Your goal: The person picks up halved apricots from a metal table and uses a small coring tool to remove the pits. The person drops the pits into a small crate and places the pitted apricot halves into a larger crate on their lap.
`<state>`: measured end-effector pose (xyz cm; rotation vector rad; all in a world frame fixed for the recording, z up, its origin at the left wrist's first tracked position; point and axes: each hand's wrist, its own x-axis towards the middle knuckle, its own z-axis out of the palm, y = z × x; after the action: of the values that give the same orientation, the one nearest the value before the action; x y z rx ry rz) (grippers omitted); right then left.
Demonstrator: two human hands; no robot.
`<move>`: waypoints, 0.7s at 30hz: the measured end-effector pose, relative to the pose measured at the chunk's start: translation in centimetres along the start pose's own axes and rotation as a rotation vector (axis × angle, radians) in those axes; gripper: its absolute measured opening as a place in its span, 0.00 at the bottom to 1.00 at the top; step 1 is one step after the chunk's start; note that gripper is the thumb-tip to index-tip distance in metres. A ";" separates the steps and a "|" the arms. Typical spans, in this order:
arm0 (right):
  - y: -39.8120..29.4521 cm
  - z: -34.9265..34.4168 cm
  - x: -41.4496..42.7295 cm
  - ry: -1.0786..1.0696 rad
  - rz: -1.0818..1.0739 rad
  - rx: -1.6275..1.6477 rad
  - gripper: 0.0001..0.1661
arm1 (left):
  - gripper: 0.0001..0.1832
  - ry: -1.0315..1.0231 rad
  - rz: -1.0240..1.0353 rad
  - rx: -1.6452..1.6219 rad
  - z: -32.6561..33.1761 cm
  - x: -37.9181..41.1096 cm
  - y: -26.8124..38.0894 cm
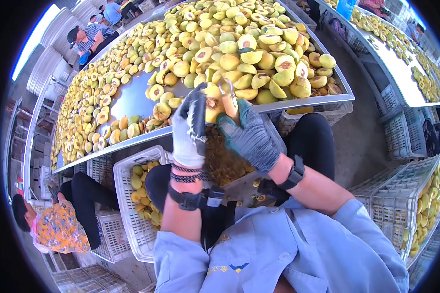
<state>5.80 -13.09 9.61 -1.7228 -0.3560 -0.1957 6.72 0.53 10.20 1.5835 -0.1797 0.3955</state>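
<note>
My left hand (190,126), in a white and black glove, holds a cut yellow fruit half (212,103) with its brown pit cavity showing. In my right hand (251,133), which wears a grey and teal glove, is a pitting tool with a pale handle (230,106) and a looped metal end. The loop points up, close beside the fruit. Both hands are over the near edge of a metal table (132,95) heaped with halved yellow-green fruit (231,62). Whether the loop touches the fruit cannot be told.
Beneath my hands is a container of fruit scraps (229,161). A white plastic crate (123,190) of fruit stands left of my legs; another crate (381,205) is at the right. One person (60,227) sits at the left, others beyond the table. A second fruit-covered table (396,69) stands right.
</note>
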 end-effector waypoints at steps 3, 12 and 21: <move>2.5 1.8 -1.5 -0.173 0.462 0.611 0.23 | 0.22 0.123 0.501 0.749 0.9 -3.4 -2.2; 1.6 -0.2 -4.0 -0.340 -0.287 -0.682 0.23 | 0.21 0.306 0.102 0.185 -0.6 -8.5 -5.5; 2.0 -0.4 -4.4 -0.590 -0.353 -0.827 0.27 | 0.19 0.437 0.004 -0.014 -0.5 -9.8 -6.5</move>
<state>2.35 -14.32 6.40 -2.5140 -1.1378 -0.0837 -0.14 0.12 0.65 1.4456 0.1495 0.7291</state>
